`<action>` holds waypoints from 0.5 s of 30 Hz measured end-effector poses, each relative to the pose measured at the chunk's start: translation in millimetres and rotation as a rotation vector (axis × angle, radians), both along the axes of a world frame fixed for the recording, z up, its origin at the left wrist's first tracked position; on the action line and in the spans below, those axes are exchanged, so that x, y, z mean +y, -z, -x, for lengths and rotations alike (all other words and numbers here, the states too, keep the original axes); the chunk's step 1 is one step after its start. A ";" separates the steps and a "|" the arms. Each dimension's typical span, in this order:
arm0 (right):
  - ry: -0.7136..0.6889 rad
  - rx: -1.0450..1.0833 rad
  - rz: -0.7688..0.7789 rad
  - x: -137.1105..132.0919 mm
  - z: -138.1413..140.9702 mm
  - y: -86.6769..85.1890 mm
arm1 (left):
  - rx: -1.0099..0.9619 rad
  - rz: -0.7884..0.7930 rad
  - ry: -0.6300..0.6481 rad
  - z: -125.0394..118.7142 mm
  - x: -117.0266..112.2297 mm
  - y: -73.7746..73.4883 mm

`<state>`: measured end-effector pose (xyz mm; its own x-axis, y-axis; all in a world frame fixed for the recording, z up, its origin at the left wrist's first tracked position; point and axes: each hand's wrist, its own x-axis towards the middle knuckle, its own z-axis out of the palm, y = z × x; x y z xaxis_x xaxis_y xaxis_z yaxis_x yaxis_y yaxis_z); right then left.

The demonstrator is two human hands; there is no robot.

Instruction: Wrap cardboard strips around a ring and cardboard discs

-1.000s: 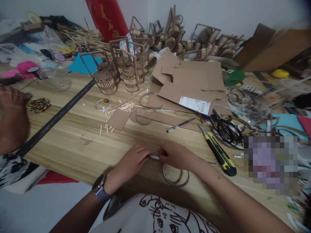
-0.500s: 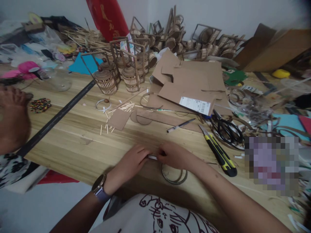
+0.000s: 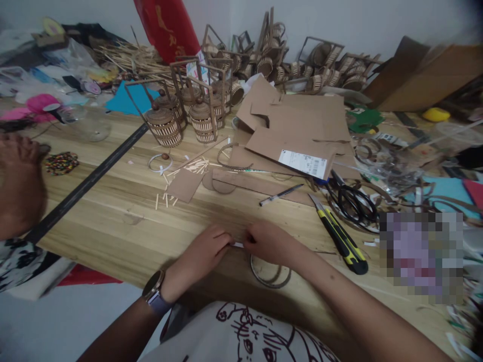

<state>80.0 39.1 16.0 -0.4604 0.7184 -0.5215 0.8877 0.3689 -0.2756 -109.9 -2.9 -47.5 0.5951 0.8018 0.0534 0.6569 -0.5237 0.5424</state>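
Note:
Near the front edge of the wooden table, a thin white strip spans the small gap between my hands. My left hand, with a watch on its wrist, pinches the strip's left end. The fingers of my right hand are curled closed at the other end. Partly under my right hand lies a thin brown ring. A yellow-and-black utility knife rests to the right, blade out. Beyond my hands are a pen and a long brown cardboard strip.
Small lidded baskets with square handles stand at the back. Cardboard sheets lie mid-table, near short wooden sticks. Black-handled scissors sit among scraps at right. Another person's hand is at the left, by colourful beads.
My hands stay in almost the same place, still at the white strip. My left fingers have shifted very slightly to the right.

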 end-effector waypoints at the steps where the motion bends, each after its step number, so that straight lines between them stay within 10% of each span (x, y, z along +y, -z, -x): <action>1: -0.001 -0.003 0.000 -0.1 0.4 -0.5 | -0.010 -0.002 0.005 0.0 0.0 0.2; 15: 0.004 -0.052 -0.036 -3.9 4.8 -2.8 | 0.094 -0.088 0.081 -4.5 -2.6 -11.5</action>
<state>75.1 35.2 18.9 -0.4306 0.7389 -0.5183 0.9019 0.3747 -0.2151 -105.4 -5.5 -36.0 0.6632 0.7459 0.0625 0.6565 -0.6198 0.4299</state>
